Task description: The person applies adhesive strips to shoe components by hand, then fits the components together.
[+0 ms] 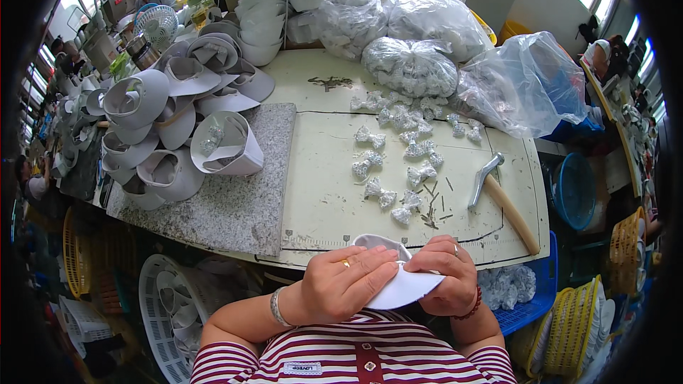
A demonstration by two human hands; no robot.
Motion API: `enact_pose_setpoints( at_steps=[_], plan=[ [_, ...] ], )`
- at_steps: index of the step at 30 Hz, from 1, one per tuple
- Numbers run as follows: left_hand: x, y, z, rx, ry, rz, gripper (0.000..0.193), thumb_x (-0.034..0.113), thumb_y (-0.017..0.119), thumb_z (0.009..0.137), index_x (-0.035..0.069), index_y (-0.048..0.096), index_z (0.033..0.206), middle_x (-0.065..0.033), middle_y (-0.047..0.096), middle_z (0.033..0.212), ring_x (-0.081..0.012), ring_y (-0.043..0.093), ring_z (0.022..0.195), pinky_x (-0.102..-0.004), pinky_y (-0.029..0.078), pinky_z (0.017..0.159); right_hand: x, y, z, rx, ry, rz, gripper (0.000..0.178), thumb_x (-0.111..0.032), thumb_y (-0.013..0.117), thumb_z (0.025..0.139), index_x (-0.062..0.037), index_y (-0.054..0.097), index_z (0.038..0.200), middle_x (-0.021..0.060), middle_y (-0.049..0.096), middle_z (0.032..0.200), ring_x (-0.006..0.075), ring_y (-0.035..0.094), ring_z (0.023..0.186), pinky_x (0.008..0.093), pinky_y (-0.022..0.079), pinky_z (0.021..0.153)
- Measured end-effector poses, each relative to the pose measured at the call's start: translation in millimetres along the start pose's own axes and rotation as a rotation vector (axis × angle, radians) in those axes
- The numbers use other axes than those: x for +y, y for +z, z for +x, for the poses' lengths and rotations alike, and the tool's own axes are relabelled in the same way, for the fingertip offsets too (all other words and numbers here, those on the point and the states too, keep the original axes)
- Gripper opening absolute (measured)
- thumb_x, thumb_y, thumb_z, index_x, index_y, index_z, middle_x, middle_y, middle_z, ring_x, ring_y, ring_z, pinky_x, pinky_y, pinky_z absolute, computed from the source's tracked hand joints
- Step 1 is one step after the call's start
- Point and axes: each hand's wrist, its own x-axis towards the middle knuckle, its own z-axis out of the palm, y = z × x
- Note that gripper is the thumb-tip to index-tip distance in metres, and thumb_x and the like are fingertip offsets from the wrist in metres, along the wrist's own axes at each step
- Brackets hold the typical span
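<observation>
Close to my body, at the front edge of the table, I hold a white visor cap (pixel 402 290) with its brim toward me. My left hand (pixel 340 283) lies over the cap's left side, fingers pressed together across it. On the other side my right hand (pixel 449 276) grips the cap, its fingers bent at the band and brim. What is between the fingertips is hidden. Beyond my hands, several silvery glittery bows (pixel 408 206) are spread on the table. To their right lies a hammer (pixel 511 212) with a wooden handle and a metal head.
Stacked visors (pixel 171 174) crowd a speckled stone slab (pixel 249 217) at left. Clear bags of bows (pixel 411 67) line the far side. Small metal strips (pixel 430 210) lie among the bows. Baskets stand below, including a white one (pixel 158 313) and a blue one (pixel 537 302). Other people sit farther off.
</observation>
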Motion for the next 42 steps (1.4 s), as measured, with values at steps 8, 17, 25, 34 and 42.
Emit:
enact_pose_setpoints(
  at_steps=[8, 17, 25, 34, 42],
  plan=[
    [-2, 6, -3, -0.004, -0.099, -0.191, 0.030, 0.006, 0.068, 0.073, -0.004, 0.066, 0.101, -0.0167, 0.070, 0.096, -0.0260, 0.071, 0.086, -0.0339, 0.058, 0.071, 2, -4, 0, -0.015, 0.001, -0.076, 0.019, -0.009, 0.073, 0.068, -0.0090, 0.055, 0.075, 0.0082, 0.067, 0.095, 0.0227, 0.062, 0.080, 0.0354, 0.048, 0.071],
    [-2, 9, -5, 0.017, -0.090, -0.180, 0.039, -0.002, 0.065, 0.066, -0.007, 0.063, 0.105, -0.0182, 0.069, 0.095, -0.0280, 0.070, 0.085, -0.0353, 0.058, 0.071, 2, 4, -1, 0.008, 0.059, -0.051, 0.019, -0.003, 0.070, 0.069, -0.0101, 0.052, 0.071, 0.0076, 0.067, 0.092, 0.0202, 0.062, 0.075, 0.0334, 0.047, 0.068],
    [-7, 24, -10, 0.105, -0.188, -0.343, 0.033, -0.002, 0.067, 0.072, -0.004, 0.065, 0.104, -0.0153, 0.070, 0.093, -0.0276, 0.071, 0.081, -0.0339, 0.058, 0.068, 7, 6, -2, -0.012, 0.047, -0.026, 0.018, -0.002, 0.071, 0.071, -0.0102, 0.057, 0.077, 0.0081, 0.065, 0.093, 0.0210, 0.062, 0.074, 0.0338, 0.046, 0.066],
    [-4, 23, -1, 0.153, -0.477, -0.465, 0.015, 0.005, 0.065, 0.086, -0.001, 0.069, 0.099, -0.0139, 0.071, 0.088, -0.0223, 0.070, 0.070, -0.0282, 0.055, 0.061, 1, 14, -5, 0.113, 0.182, -0.463, 0.027, -0.013, 0.079, 0.071, -0.0116, 0.070, 0.096, 0.0084, 0.059, 0.109, 0.0245, 0.059, 0.098, 0.0377, 0.045, 0.080],
    [-7, 27, -5, 0.184, -0.492, -0.449, 0.016, 0.008, 0.065, 0.088, -0.002, 0.068, 0.100, -0.0131, 0.070, 0.082, -0.0219, 0.069, 0.065, -0.0283, 0.054, 0.057, -4, 35, -14, 0.191, 0.279, -0.424, 0.025, -0.007, 0.079, 0.069, -0.0091, 0.071, 0.093, 0.0083, 0.055, 0.108, 0.0271, 0.054, 0.097, 0.0396, 0.045, 0.084]
  ],
)
